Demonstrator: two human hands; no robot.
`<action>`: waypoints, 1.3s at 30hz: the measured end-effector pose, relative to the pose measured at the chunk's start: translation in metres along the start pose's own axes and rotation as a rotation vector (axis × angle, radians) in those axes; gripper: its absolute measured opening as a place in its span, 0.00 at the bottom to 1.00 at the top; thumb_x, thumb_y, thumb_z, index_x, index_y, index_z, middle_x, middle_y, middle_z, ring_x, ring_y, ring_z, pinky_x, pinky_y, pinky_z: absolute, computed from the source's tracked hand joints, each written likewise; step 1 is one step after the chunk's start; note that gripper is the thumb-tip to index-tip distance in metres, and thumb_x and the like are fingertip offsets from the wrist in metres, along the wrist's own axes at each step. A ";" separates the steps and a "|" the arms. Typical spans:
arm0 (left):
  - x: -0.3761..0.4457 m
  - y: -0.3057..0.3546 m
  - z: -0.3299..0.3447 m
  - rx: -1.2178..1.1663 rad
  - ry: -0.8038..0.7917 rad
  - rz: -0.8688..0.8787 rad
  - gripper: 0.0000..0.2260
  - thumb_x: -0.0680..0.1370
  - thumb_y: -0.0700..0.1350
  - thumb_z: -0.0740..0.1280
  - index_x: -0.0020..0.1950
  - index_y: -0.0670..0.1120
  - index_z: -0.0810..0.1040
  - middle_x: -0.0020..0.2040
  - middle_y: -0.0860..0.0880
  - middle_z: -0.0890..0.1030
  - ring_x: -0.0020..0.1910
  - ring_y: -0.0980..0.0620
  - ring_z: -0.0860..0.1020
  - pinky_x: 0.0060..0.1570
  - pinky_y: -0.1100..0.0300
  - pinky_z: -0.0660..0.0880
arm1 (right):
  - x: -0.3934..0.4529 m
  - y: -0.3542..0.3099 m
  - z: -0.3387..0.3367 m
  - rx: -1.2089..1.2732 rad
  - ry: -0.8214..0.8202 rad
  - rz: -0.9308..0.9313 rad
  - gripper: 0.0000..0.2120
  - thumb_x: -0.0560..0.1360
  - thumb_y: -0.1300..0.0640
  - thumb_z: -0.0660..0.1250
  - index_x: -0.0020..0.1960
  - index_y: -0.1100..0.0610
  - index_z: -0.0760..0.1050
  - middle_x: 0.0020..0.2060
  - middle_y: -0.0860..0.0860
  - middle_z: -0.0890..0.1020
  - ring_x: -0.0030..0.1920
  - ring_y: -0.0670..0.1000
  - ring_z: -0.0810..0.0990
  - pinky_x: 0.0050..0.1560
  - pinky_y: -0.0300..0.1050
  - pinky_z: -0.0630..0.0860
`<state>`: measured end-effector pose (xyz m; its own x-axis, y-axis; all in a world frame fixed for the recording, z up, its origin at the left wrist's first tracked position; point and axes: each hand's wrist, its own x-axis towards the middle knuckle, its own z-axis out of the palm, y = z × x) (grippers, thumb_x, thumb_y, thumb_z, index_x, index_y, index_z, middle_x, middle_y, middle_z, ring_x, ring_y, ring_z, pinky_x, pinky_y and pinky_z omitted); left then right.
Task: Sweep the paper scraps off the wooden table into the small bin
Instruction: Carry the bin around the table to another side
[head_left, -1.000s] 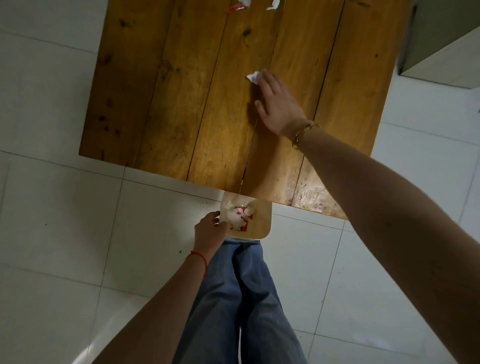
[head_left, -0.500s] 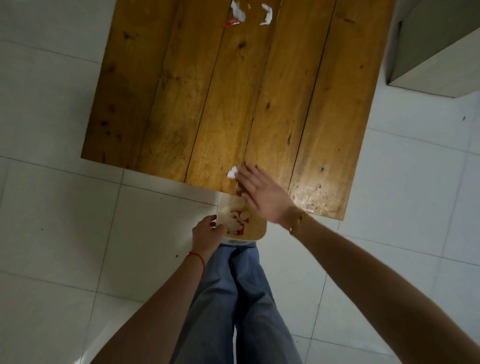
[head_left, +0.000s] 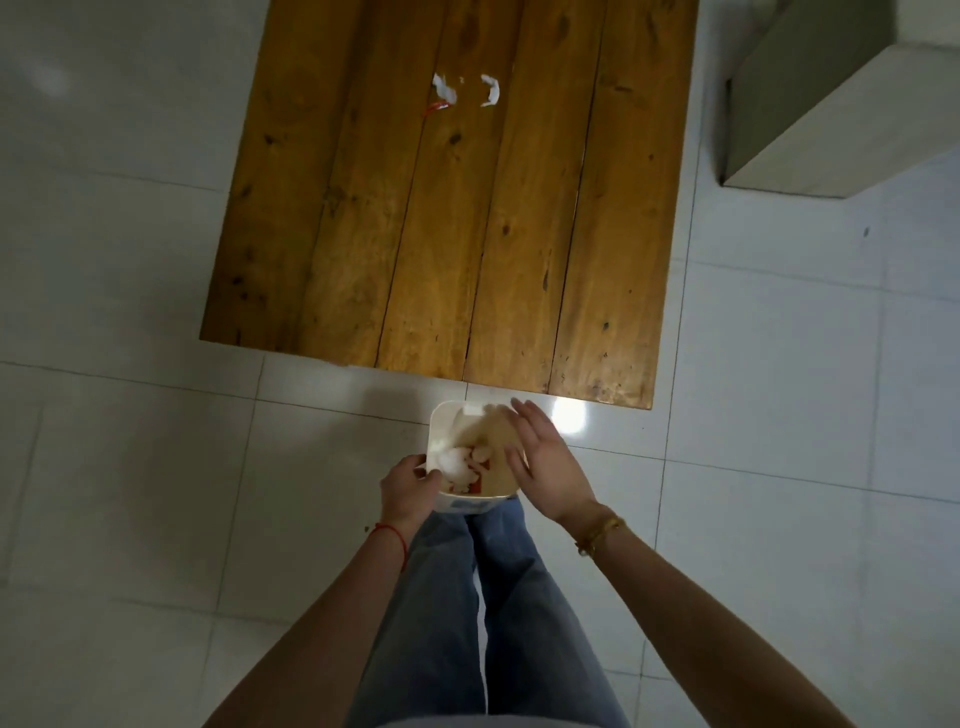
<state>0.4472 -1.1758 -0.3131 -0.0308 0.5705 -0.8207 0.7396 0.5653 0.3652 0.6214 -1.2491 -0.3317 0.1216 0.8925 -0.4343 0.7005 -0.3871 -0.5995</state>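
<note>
The small white bin (head_left: 441, 423) is held just below the near edge of the wooden table (head_left: 452, 234), over the floor. White and red paper scraps (head_left: 457, 465) lie inside it. My left hand (head_left: 408, 488) grips the bin's left rim. Over the bin's right side hovers my right hand (head_left: 545, 457), flat, fingers apart, nothing in it. Far up the table lie two white scraps (head_left: 445, 87), (head_left: 491, 89) and a thin red scrap (head_left: 435, 107).
White floor tiles (head_left: 130, 467) surround the table. A grey box-like block (head_left: 810, 104) stands on the floor to the table's right. My legs in blue jeans (head_left: 483, 613) are directly below the bin.
My right hand swept a white scrap down the table to its near edge and off it; the hand is now over the bin. The view has pulled back from the table.
</note>
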 end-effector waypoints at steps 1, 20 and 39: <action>-0.009 0.002 -0.005 -0.004 0.004 0.011 0.15 0.74 0.39 0.62 0.59 0.42 0.79 0.56 0.42 0.82 0.51 0.47 0.78 0.47 0.62 0.69 | -0.005 -0.003 -0.006 0.009 0.030 0.036 0.23 0.82 0.52 0.55 0.76 0.56 0.58 0.76 0.52 0.60 0.76 0.52 0.55 0.75 0.42 0.49; -0.131 0.080 -0.080 0.196 -0.055 0.379 0.15 0.75 0.39 0.62 0.62 0.40 0.77 0.57 0.42 0.82 0.50 0.47 0.78 0.40 0.62 0.71 | -0.133 -0.081 -0.100 0.137 0.466 0.286 0.18 0.80 0.56 0.59 0.70 0.57 0.67 0.65 0.55 0.74 0.65 0.54 0.71 0.66 0.43 0.66; -0.171 0.184 -0.007 0.344 -0.239 0.486 0.15 0.76 0.41 0.62 0.61 0.41 0.76 0.57 0.43 0.80 0.50 0.45 0.78 0.49 0.53 0.79 | -0.209 -0.022 -0.161 0.242 0.745 0.562 0.18 0.81 0.54 0.58 0.70 0.56 0.68 0.67 0.52 0.73 0.68 0.52 0.68 0.68 0.44 0.63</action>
<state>0.5840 -1.1651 -0.1027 0.4836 0.5423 -0.6870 0.8063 0.0293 0.5907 0.6940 -1.3901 -0.1194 0.8684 0.4481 -0.2122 0.2502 -0.7656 -0.5926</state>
